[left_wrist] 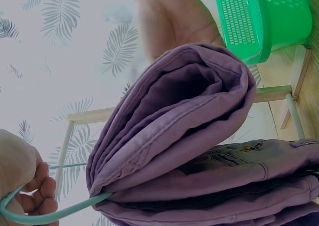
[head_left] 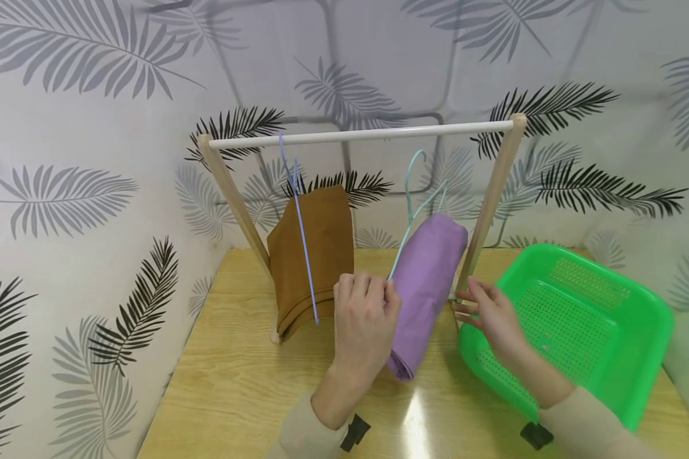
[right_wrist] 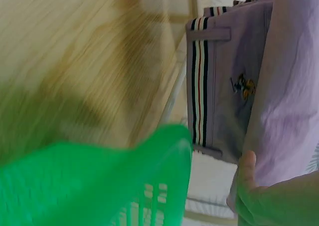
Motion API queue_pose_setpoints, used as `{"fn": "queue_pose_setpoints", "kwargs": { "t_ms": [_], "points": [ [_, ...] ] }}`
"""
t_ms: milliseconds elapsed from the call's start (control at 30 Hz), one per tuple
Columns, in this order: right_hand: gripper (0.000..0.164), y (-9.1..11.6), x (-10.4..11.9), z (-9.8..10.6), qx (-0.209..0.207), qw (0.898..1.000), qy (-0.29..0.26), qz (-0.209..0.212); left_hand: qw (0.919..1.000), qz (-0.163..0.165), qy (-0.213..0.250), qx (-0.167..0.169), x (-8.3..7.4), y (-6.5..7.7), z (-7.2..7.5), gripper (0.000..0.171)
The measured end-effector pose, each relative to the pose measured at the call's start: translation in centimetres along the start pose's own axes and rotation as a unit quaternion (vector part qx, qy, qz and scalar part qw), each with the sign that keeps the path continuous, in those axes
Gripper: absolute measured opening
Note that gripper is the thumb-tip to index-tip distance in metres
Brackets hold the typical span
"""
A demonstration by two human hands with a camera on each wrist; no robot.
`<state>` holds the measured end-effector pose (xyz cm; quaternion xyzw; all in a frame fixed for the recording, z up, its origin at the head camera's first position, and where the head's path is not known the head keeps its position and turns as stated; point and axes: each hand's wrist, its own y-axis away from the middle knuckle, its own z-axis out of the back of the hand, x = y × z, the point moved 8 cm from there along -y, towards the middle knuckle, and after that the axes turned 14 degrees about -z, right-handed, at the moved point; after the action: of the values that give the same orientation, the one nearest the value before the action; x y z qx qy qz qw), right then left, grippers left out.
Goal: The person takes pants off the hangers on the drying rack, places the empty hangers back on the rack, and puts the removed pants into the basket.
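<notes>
My left hand (head_left: 364, 319) grips the end of a light teal hanger (head_left: 409, 191), its fingers curled round the wire. Folded purple trousers (head_left: 427, 287) hang over that hanger, and the left wrist view shows their rolled layers (left_wrist: 164, 116). The hanger's hook appears below the rack's bar, apart from it. A striped waistband (right_wrist: 200, 86) with belt loops and a small embroidered insect shows in the right wrist view. My right hand (head_left: 496, 319) is beside the trousers, fingers loosely spread and holding nothing; whether its thumb touches the cloth I cannot tell.
A wooden rack with a white bar (head_left: 362, 134) stands on the wood-grain table (head_left: 229, 395). Brown folded cloth (head_left: 321, 248) hangs at its left on a blue hanger (head_left: 305, 248). The green perforated basket (head_left: 637, 357) stands at right, under my right forearm. Leaf-patterned wall covering surrounds the table.
</notes>
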<state>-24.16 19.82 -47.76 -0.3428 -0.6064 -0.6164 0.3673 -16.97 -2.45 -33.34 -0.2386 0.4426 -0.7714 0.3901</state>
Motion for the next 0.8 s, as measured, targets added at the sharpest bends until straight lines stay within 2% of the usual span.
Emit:
{"fn": "queue_pose_setpoints", "kwargs": {
  "t_ms": [133,267,333,533,600,733,800],
  "points": [
    [0.08,-0.3,-1.1,-1.0,0.02,0.997,-0.064,-0.033,1.0,0.002,0.004,0.0,-0.1,0.0,0.1,0.019],
    [0.052,-0.8,-2.1,-2.0,0.034,0.987,-0.148,-0.056,1.0,0.002,0.009,-0.002,-0.1,0.0,0.3,0.019],
    [0.045,-1.1,-2.4,-2.4,0.034,0.981,-0.179,-0.064,0.9999,0.002,0.01,-0.004,-0.2,-0.1,0.3,0.019],
    [0.081,-1.8,-3.3,-3.2,0.033,0.971,-0.223,-0.084,0.9999,0.003,0.009,-0.006,-0.2,-0.1,0.4,0.02],
    [0.088,-1.9,-3.4,-3.6,0.039,0.969,-0.228,-0.084,0.9999,0.003,0.009,-0.007,-0.2,0.0,0.5,0.02],
    [0.091,-1.9,-3.2,-4.4,0.055,0.97,-0.222,-0.076,1.0,0.003,0.007,-0.004,-0.3,0.0,0.5,0.019],
    [0.085,-1.9,-3.1,-4.9,0.065,0.969,-0.226,-0.074,1.0,0.004,0.006,-0.002,-0.3,0.0,0.5,0.019]
  ]
}}
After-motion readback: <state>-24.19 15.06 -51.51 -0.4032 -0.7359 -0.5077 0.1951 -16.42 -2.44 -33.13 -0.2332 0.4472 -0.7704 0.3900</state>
